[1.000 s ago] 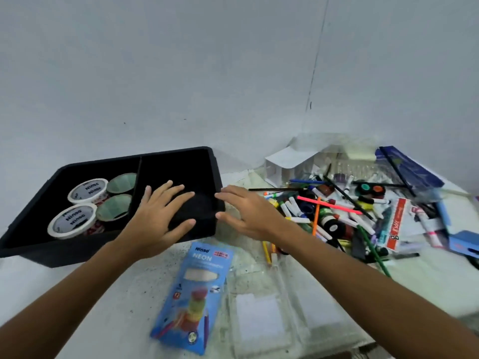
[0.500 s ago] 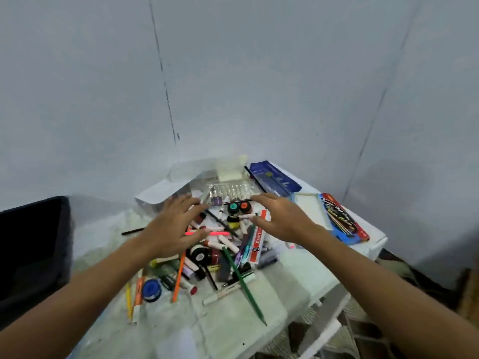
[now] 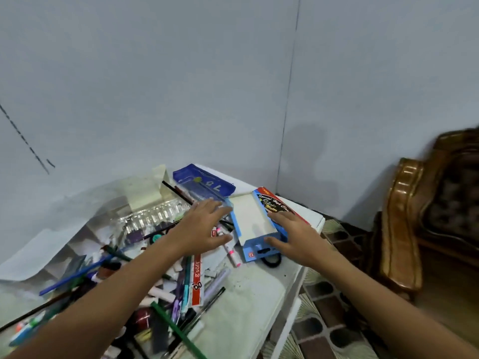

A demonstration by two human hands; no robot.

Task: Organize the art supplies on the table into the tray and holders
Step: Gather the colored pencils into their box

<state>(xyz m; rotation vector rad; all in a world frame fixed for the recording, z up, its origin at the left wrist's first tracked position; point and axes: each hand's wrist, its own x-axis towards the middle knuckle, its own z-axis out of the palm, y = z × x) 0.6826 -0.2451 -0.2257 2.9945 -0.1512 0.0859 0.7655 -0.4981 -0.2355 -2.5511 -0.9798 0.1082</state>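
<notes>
Both hands, left hand [image 3: 204,229] and right hand [image 3: 290,237], spread, grasping nothing, flank blue box [image 3: 255,226] near surface [image 3: 246,307] edge; careless nudge risks fall.

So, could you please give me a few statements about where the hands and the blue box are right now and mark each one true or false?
1. The right hand rests on the near right end of the light blue box. True.
2. The left hand grips a green pencil. False: its fingers are spread and hold nothing; the green pencil lies near the table's front edge.
3. The box sits at the far right corner of the white table. True.
4. The black tray is beside the box. False: no tray shows in this view.
5. A pink marker lies just left of the box. True.
</notes>
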